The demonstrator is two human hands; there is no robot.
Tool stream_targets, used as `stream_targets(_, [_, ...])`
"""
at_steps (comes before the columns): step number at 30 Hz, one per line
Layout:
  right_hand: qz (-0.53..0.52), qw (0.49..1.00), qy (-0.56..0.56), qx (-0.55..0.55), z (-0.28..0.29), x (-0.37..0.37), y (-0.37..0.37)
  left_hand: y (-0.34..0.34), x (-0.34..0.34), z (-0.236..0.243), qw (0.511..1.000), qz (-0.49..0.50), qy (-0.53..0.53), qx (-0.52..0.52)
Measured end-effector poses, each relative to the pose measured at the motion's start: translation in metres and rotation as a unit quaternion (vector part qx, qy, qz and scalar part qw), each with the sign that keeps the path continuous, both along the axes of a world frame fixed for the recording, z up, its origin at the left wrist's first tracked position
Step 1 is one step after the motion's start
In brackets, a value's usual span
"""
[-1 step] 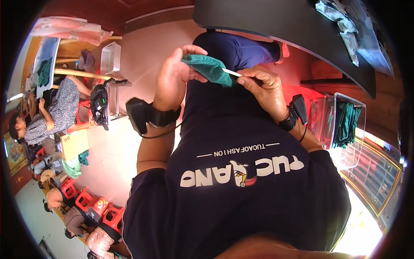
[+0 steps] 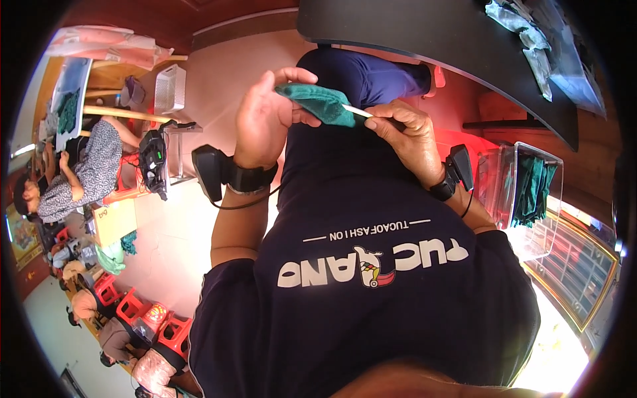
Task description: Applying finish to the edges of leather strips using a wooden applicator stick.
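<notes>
A small dark-green velvety cloth piece, pouch-like in shape, (image 2: 315,103) is held out in front of my lap. My left hand (image 2: 262,119) curves around its left end, fingers on both the far and near sides. A thin white stick (image 2: 357,111) runs into the right end of the cloth; its tip is hidden there. My right hand (image 2: 408,132) pinches the stick's other end between thumb and fingers. Each wrist wears a black strap with a black box-shaped device.
A black table (image 2: 424,30) stands ahead, with clear plastic packets (image 2: 531,50) at its right. To my right, a clear bin (image 2: 561,192) holds green cloth pieces. On the left are a seated person (image 2: 86,172), a white basket (image 2: 170,88) and red stools (image 2: 133,302).
The cloth has shifted slightly left, and its lower right corner hangs less low. My left hand has turned a little with its fingers further left. My right hand looks nearly still.
</notes>
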State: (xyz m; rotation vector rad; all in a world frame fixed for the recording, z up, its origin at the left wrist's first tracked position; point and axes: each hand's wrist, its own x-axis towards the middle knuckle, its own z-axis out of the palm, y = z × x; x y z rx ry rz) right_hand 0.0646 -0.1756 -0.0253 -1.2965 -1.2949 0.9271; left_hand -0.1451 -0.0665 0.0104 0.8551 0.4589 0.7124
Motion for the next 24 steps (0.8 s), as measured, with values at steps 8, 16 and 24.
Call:
stream_targets(8, [-0.028, 0.997, 0.059, -0.028, -0.004, 0.000, 0.001, -0.004, 0.002, -0.006, 0.908, 0.283, 0.218, 0.221])
stream_targets(16, [-0.035, 0.997, -0.052, 0.044, -0.001, -0.002, -0.001, -0.004, -0.007, 0.003, 0.998, -0.019, 0.058, 0.016])
stream_targets(24, [-0.053, 0.993, -0.088, 0.062, 0.003, -0.004, -0.004, -0.019, 0.004, 0.005, 0.986, 0.058, 0.147, 0.060])
